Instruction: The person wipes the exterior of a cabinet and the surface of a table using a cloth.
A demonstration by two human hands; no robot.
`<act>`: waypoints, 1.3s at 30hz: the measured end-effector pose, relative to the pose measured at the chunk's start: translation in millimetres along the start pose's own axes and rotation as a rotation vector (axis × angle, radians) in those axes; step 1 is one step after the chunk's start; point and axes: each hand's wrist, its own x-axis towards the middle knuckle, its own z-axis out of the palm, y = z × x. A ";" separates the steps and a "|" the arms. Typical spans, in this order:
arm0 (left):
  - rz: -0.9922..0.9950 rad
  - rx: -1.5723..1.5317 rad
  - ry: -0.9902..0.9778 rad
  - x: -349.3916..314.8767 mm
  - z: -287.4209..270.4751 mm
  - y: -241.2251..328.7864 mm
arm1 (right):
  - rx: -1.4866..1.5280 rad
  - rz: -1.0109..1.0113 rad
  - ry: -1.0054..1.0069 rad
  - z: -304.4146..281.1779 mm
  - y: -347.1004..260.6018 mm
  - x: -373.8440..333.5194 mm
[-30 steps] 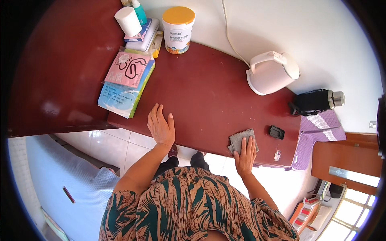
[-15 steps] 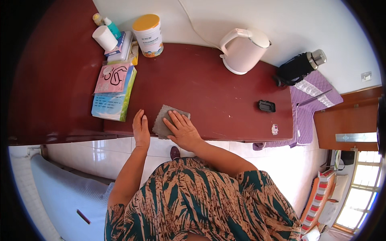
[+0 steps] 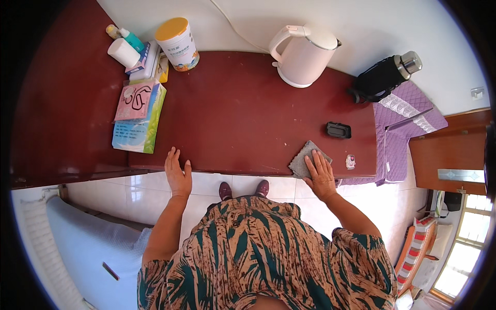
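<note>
A grey cloth point(image 3: 301, 161) lies flat at the near edge of the dark red tabletop point(image 3: 232, 111), toward the right. My right hand point(image 3: 321, 176) presses down on it with stretched fingers, covering its right part. My left hand point(image 3: 179, 177) rests at the table's near edge farther left. Its fingers are extended, the thumb stands apart, and nothing is in it. Beyond the cloth, to the right, sits a small black tray-like holder point(image 3: 338, 130). A small pale sticker or tag point(image 3: 351, 162) is just right of my right hand.
A pink kettle point(image 3: 305, 57) and a black-sleeved flask point(image 3: 382, 80) stand at the back right. At the back left are a yellow-lidded canister point(image 3: 178, 45), a white roll point(image 3: 124, 53) and a tissue pack point(image 3: 137, 135). A purple quilted cover point(image 3: 398, 155) lies beyond the right edge.
My right hand has slid the grey cloth right along the table's near edge, toward the black holder. My left hand stays near the same spot at the edge.
</note>
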 end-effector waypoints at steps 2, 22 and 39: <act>0.019 0.027 0.002 0.0 0.5 2.9 | 0.047 0.045 0.027 9.0 -16.2 4.0; 0.031 -0.039 0.167 6.1 14.1 63.2 | 0.341 -0.095 0.080 -36.7 -59.4 73.9; 0.280 0.184 -0.363 20.2 113.5 212.0 | -0.224 0.118 -0.399 -26.6 60.0 18.3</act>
